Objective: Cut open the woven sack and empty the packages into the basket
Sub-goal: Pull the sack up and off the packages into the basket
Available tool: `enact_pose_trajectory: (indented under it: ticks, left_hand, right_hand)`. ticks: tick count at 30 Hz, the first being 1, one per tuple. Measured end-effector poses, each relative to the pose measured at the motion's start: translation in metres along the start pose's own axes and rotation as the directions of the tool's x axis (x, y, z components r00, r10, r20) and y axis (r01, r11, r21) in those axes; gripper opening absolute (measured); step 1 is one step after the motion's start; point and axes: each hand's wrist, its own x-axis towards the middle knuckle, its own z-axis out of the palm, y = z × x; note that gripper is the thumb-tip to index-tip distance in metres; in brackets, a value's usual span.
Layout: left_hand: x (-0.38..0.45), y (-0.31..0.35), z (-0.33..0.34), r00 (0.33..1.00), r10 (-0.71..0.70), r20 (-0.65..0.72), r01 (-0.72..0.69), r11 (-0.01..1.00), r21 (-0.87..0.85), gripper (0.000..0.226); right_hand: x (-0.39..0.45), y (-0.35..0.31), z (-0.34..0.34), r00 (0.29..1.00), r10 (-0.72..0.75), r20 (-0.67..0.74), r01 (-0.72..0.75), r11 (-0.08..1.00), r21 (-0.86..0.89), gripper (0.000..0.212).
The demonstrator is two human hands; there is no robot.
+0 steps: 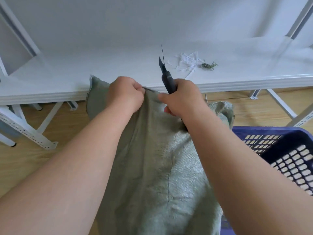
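A grey-green woven sack (157, 167) stands upright between my arms, its top gathered at the white table's front edge. My left hand (126, 94) grips the bunched top of the sack. Just to its right, my right hand (182, 99) holds a black utility knife (166, 77), blade pointing up and away over the table, while its thumb pinches the sack's fabric. A blue plastic basket (279, 150) with a perforated wall sits low at my right, touching the sack. No packages are visible.
A white table (118, 65) spans the view ahead, with white strips and a green tangle of cut string (191, 62) on it. White metal rack legs (27, 131) stand on the wooden floor at left. More table legs (277, 102) are at right.
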Motion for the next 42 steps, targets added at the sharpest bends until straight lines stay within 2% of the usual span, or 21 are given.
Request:
enact_pose_trajectory:
  ticks: [3,6,9,10,12,13,14,15,16,17,18,19,25,30,33,36,38,39,40,42]
  left_hand:
    - [-0.006,0.008,-0.001,0.997,0.037,0.069,-0.032,0.997,-0.072,0.012]
    - [-0.014,0.022,-0.012,0.983,0.112,0.149,-0.104,0.993,-0.057,0.009]
    - [-0.021,0.025,-0.03,0.961,0.171,0.218,-0.159,0.985,-0.074,0.007]
    - [-0.025,0.022,-0.037,0.972,0.186,0.146,-0.175,0.981,-0.084,0.01]
    - [-0.031,0.007,-0.052,0.969,0.145,-0.202,-0.162,0.984,-0.072,0.025]
    - [-0.032,-0.001,-0.061,0.945,0.042,-0.323,-0.074,0.993,-0.087,0.039]
    - [-0.031,-0.007,-0.069,0.938,-0.108,-0.328,0.07,0.99,-0.126,0.055]
    - [-0.029,-0.011,-0.075,0.939,-0.265,-0.218,0.229,0.957,-0.176,0.072]
    - [-0.027,-0.011,-0.079,0.923,-0.382,-0.049,0.364,0.906,-0.217,0.084]
    - [-0.025,-0.008,-0.081,0.896,-0.429,0.119,0.445,0.86,-0.248,0.088]
    - [-0.025,0.0,-0.083,0.878,-0.407,0.252,0.469,0.839,-0.276,0.083]
    - [-0.026,0.011,-0.086,0.876,-0.36,0.32,0.453,0.842,-0.294,0.072]
    - [-0.051,0.102,-0.109,0.927,-0.229,0.298,0.304,0.923,-0.235,0.006]
    - [-0.067,0.205,-0.14,0.967,-0.162,0.195,0.219,0.922,-0.32,0.006]
    - [-0.071,0.265,-0.163,0.973,-0.003,0.23,0.088,0.929,-0.36,0.005]
    - [-0.082,0.32,-0.18,0.936,0.133,0.326,0.008,0.917,-0.398,0.007]
    - [-0.09,0.354,-0.188,0.897,0.213,0.388,-0.049,0.919,-0.391,0.012]
    - [-0.094,0.368,-0.19,0.876,0.256,0.41,-0.093,0.922,-0.376,0.014]
    - [-0.098,0.381,-0.191,0.851,0.297,0.432,-0.144,0.924,-0.353,0.016]
    - [-0.105,0.403,-0.191,0.823,0.332,0.461,-0.211,0.932,-0.296,0.018]
  right_hand:
    - [0.001,0.006,0.014,0.993,0.074,0.091,-0.074,0.997,0.001,0.016]
    - [-0.003,0.01,0.02,0.98,0.177,0.096,-0.177,0.984,-0.01,0.012]
    - [-0.008,0.007,0.009,0.939,0.334,0.084,-0.34,0.938,0.069,0.014]
    - [-0.011,0.005,0.002,0.918,0.384,0.097,-0.393,0.915,0.096,0.016]
    - [-0.023,0.001,-0.015,0.874,0.467,0.135,-0.48,0.873,0.09,0.014]
    - [-0.03,0.0,-0.025,0.854,0.5,0.147,-0.514,0.855,0.077,0.014]
    - [-0.037,-0.002,-0.035,0.836,0.526,0.153,-0.54,0.84,0.061,0.015]
    - [-0.044,-0.005,-0.046,0.821,0.55,0.153,-0.562,0.826,0.047,0.016]
    - [-0.051,-0.008,-0.056,0.806,0.571,0.153,-0.583,0.811,0.044,0.017]
    - [-0.057,-0.013,-0.066,0.789,0.593,0.161,-0.608,0.792,0.061,0.018]
    - [-0.062,-0.016,-0.076,0.763,0.622,0.175,-0.642,0.761,0.093,0.02]
    - [-0.067,-0.018,-0.086,0.733,0.654,0.185,-0.678,0.725,0.123,0.022]
    - [-0.11,-0.028,-0.152,0.562,0.817,0.13,-0.812,0.515,0.274,0.02]
    - [-0.14,-0.052,-0.216,0.48,0.873,0.08,-0.797,0.397,0.456,0.019]
    - [-0.142,-0.06,-0.27,0.448,0.893,0.039,-0.804,0.384,0.453,0.015]
    - [-0.145,-0.073,-0.323,0.39,0.917,0.084,-0.826,0.309,0.471,0.019]
    - [-0.147,-0.088,-0.355,0.41,0.91,0.06,-0.806,0.33,0.491,0.016]
    - [-0.145,-0.098,-0.37,0.453,0.891,0.001,-0.76,0.386,0.523,0.018]
    - [-0.141,-0.111,-0.386,0.518,0.852,-0.078,-0.678,0.464,0.57,0.019]
    - [-0.13,-0.144,-0.421,0.709,0.682,-0.176,-0.433,0.619,0.655,0.025]
